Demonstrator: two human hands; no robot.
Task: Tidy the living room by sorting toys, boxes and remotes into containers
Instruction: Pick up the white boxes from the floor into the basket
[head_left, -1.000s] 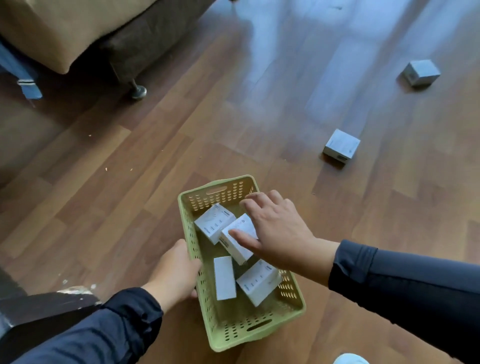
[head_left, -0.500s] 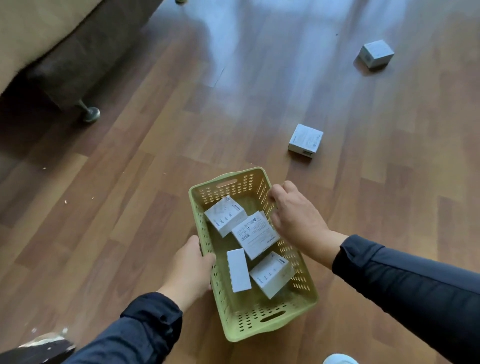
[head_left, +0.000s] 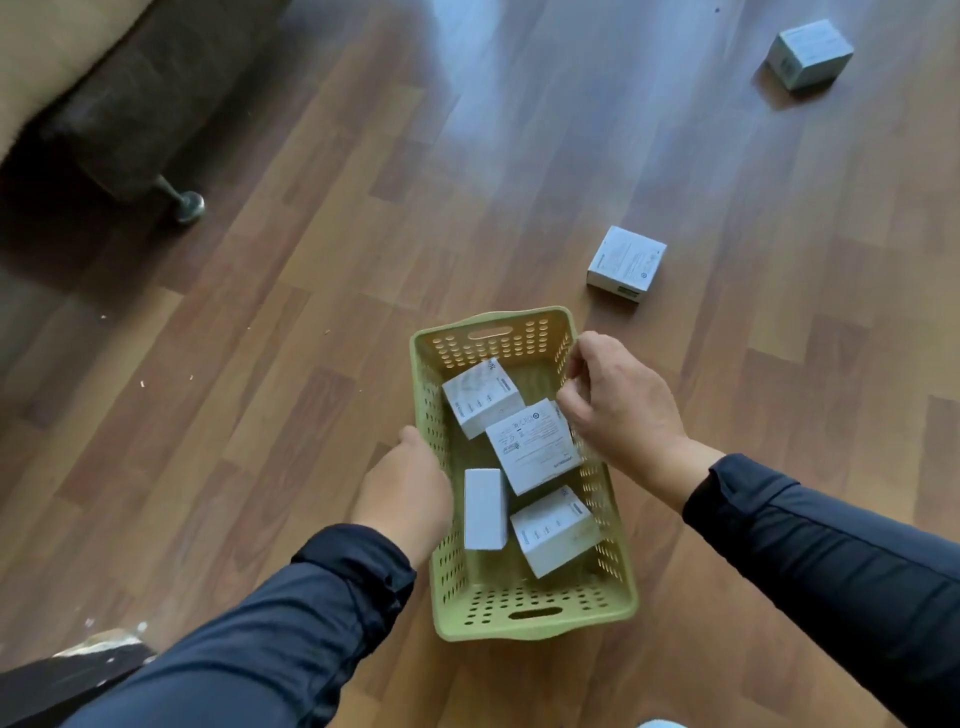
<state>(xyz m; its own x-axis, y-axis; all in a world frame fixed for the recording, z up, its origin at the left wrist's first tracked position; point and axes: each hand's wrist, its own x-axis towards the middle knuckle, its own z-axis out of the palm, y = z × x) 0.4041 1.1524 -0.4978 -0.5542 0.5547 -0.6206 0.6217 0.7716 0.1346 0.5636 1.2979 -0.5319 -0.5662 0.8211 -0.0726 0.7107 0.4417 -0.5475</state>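
A green perforated basket (head_left: 524, 613) stands on the wooden floor with several white boxes (head_left: 535, 452) lying inside. My left hand (head_left: 405, 483) grips the basket's left rim. My right hand (head_left: 618, 400) grips the right rim near the far corner, fingers curled over the edge. Two more white boxes lie loose on the floor: one (head_left: 626, 262) just beyond the basket to the right, another (head_left: 810, 52) far off at the upper right.
A brown sofa (head_left: 104, 88) with a metal foot (head_left: 187, 205) fills the upper left corner. A dark object (head_left: 67, 670) sits at the lower left edge. Bare wooden floor stretches between the basket and the loose boxes.
My right hand left the box inside the basket and took hold of the right rim. The view moved closer to the loose boxes.
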